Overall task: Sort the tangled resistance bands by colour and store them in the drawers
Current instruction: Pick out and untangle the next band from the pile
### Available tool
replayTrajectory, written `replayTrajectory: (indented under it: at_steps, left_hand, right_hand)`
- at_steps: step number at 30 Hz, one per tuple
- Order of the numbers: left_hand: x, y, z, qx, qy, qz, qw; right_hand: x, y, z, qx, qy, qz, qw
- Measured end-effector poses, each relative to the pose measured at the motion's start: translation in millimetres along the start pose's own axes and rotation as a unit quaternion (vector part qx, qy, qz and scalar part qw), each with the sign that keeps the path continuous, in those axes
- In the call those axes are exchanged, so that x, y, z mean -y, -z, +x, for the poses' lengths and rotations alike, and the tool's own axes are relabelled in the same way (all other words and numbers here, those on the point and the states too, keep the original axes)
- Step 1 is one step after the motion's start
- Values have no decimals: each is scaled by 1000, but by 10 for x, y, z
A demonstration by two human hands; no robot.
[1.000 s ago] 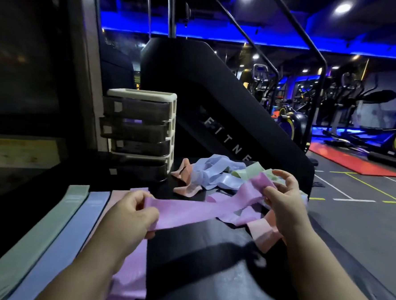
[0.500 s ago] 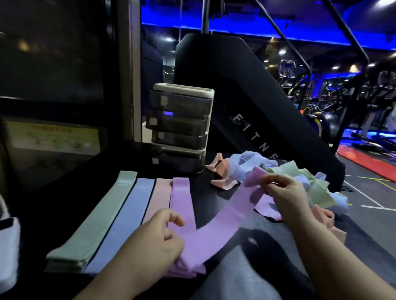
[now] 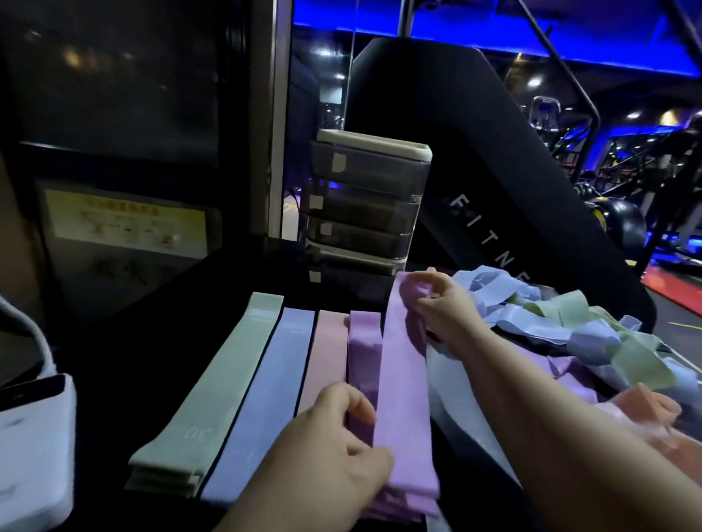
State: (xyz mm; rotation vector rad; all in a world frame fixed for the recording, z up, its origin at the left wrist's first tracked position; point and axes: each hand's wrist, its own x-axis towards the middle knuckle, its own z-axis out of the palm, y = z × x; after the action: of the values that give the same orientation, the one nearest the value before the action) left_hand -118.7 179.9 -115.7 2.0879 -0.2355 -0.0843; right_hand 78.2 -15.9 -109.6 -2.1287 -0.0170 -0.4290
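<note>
**Dark gym table: purple band held at both ends over the sorted row**

Dark table (image 3: 140, 327) in a blue-lit gym. At the near left edge is a white device (image 3: 14, 442), cable running up from it. The left hand (image 3: 330, 441) has its thumb and curled fingers pinching the near part of a purple band (image 3: 403, 384). That band's near end lies on the purple stack (image 3: 363, 340). It runs away from the camera, pulled out flat. At its far end the right hand (image 3: 441, 304) pinches it in the fingertips, raised off the table. 4 colour lanes lie side by side, touching or nearly so. From the left they are green stack (image 3: 218, 389), blue band (image 3: 270, 384), pink band (image 3: 330, 346), then the purple stack. To the right of the right forearm is a tangled pile (image 3: 563, 332) of blue, green and purple bands. Salmon bands (image 3: 659, 432) sit at its near edge. Beyond the lanes is the drawer unit (image 3: 365, 209), with tinted drawers and pale labels; contents cannot be told. Behind it is a black machine (image 3: 492, 151) lettered "FITNE".
</note>
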Motion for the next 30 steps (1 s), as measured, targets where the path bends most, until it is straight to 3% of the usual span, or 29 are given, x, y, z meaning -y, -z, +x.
replayTrajectory:
  at_steps: [6,18,30]
  left_hand:
    - [26,-89,65,-23,-6,39,999]
    - [120,-199,121,9,8,159,987]
    - [172,-197,147,42,8,157,987]
  right_hand:
    - [-76,-328,126,22,-10,-4,1000]
    - [-400,-571,149,61,34,-40,997]
    - [-468,-582,186,78,105,-98,987]
